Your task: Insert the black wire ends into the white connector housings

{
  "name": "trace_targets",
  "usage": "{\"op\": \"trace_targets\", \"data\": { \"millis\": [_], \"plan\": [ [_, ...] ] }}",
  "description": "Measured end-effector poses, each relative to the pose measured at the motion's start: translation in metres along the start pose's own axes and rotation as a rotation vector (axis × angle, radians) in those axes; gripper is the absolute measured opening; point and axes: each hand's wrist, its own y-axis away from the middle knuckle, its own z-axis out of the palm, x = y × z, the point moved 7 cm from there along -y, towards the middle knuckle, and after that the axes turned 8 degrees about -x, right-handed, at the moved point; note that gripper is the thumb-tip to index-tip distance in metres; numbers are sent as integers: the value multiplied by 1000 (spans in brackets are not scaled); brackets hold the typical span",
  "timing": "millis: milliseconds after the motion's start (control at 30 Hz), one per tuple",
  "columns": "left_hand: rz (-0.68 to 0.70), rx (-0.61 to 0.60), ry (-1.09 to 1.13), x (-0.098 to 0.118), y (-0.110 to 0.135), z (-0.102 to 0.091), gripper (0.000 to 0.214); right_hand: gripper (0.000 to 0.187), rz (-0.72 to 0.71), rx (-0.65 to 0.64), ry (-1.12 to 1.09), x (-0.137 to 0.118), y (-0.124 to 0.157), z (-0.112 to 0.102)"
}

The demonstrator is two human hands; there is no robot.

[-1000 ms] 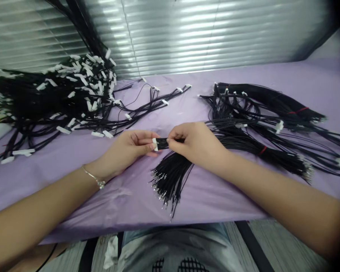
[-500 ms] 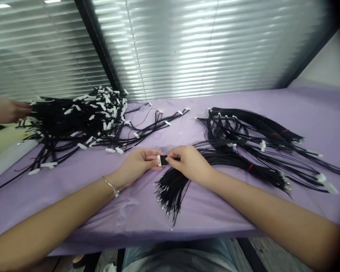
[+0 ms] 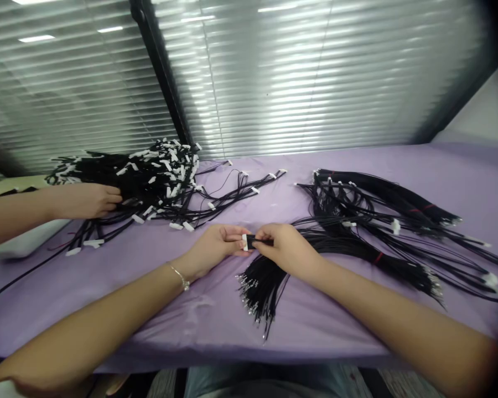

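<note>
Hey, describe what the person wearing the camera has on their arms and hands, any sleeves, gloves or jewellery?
Both forearms are bare, with no sleeves in view and no gloves. The left hand has a thin silver-coloured chain bracelet at the wrist, with a small bead or clasp hanging from it. The right hand and its wrist show nothing worn; no rings can be made out on either hand.

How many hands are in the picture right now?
3. The left hand and right hand meet at table centre, pinching a white connector on black wires. A co-worker's hand rests on the wire pile at far left.
</note>
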Motion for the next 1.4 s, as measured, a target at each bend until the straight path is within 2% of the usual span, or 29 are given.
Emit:
{"op": "trace_targets", "data": {
  "millis": [200,267,367,400,533,600,700,833,900,1000,1167,1400],
  "plan": [
    [54,-64,14,-2,-3,-2,34,16,6,-13,4,-1,-2,2],
    [62,-53,39,-1,-4,-4,35,11,-24,37,77,-6,2,-9],
    [51,44,116,-1,-3,-11,25,14,-172,140,286,-21,11,-29],
    [48,63,141,-1,-2,-12,22,14,-227,106,332,-25,12,-29],
    [42,52,174,0,-3,-13,21,11,-307,-237,378,-22,14,-8],
    [37,56,178,-1,-4,-14,22,14,-324,-275,393,-21,14,-2],
    [34,56,192,-1,-4,-13,21,21,-327,-225,355,-25,13,-4],
    [32,60,172,2,-2,-10,19,20,-173,-38,281,-21,11,-18],
    [26,59,153,3,-1,-8,20,22,-206,22,237,-22,11,-19],
    [7,43,133,4,-1,-5,23,25,-313,67,203,-25,10,-15],
    [12,38,96,4,-1,-6,22,15,-345,162,160,-23,9,-17],
    [10,26,61,2,-2,-7,22,13,-167,187,99,-12,4,-18]
  ]
}}
